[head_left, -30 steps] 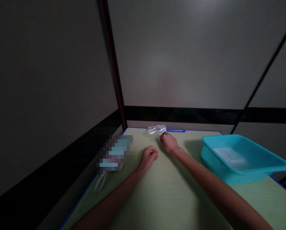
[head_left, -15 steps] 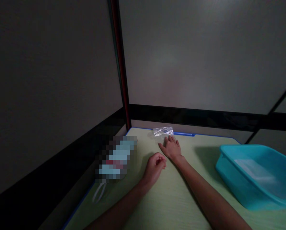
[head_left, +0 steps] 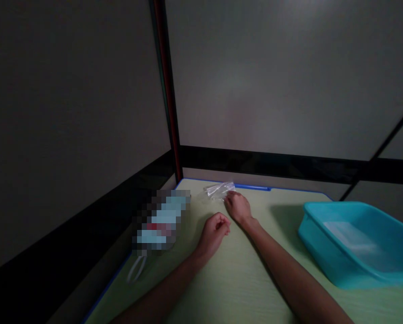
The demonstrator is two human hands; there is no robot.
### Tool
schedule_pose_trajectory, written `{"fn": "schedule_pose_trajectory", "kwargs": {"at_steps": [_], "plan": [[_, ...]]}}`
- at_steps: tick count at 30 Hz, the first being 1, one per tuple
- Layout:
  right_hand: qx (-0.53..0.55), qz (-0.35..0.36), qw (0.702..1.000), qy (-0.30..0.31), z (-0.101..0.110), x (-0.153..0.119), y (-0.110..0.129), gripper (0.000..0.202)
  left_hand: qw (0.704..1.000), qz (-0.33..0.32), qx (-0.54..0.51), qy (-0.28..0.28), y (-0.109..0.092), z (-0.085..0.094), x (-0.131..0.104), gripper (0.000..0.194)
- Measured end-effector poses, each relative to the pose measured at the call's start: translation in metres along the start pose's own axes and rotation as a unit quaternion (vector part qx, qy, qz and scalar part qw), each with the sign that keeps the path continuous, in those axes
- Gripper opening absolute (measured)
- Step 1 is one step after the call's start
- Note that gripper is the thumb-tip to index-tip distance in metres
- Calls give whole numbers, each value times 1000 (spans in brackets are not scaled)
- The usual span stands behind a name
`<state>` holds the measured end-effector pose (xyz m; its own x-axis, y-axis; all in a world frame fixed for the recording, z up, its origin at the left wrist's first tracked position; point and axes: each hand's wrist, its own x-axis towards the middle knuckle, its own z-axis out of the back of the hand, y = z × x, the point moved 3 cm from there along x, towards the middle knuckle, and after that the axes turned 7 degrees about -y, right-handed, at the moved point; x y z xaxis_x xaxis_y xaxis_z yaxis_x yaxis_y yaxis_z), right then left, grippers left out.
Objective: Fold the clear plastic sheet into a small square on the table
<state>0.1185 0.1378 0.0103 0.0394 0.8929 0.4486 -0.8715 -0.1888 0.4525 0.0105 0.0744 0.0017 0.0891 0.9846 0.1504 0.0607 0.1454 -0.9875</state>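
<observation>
My right hand [head_left: 238, 207] is over the far part of the table, its fingers curled in at the near right edge of a crumpled clear plastic bag [head_left: 218, 191]. The bag lies flat near the back edge and catches the light. Closer to me, my left hand [head_left: 213, 231] is loosely curled above the table, thumb near the fingertips, with nothing visible in it. The two hands are apart.
A turquoise plastic basin [head_left: 326, 256] with a whitish sheet [head_left: 348, 236] inside stands at the right. At the left lies a blurred-out light blue item [head_left: 164, 220] with a white loop strap [head_left: 136, 269]. The pale green table [head_left: 242, 279] has a blue edge and meets panelled walls.
My right hand's spread fingers have curled in at the bag. The bag has shifted left and become more bunched. My left hand keeps its curled shape, nearly in place.
</observation>
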Motion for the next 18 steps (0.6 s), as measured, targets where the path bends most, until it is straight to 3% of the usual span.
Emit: {"fn": "schedule_pose_trajectory", "kwargs": {"at_steps": [7, 14, 15, 18], "plan": [[181, -25, 983, 7, 27, 2, 9, 31, 1000, -16, -11, -14, -1, 1, -2, 1], [397, -19, 916, 46, 99, -14, 41, 33, 998, -16, -57, -31, -7, 7, -4, 13], [444, -32, 894, 48, 107, -17, 42, 31, 997, -16, -65, -30, -9, 7, -5, 17], [649, -153, 744, 37, 116, -30, 34, 15, 992, 4, -127, -4, -11, 6, -8, 33]]}}
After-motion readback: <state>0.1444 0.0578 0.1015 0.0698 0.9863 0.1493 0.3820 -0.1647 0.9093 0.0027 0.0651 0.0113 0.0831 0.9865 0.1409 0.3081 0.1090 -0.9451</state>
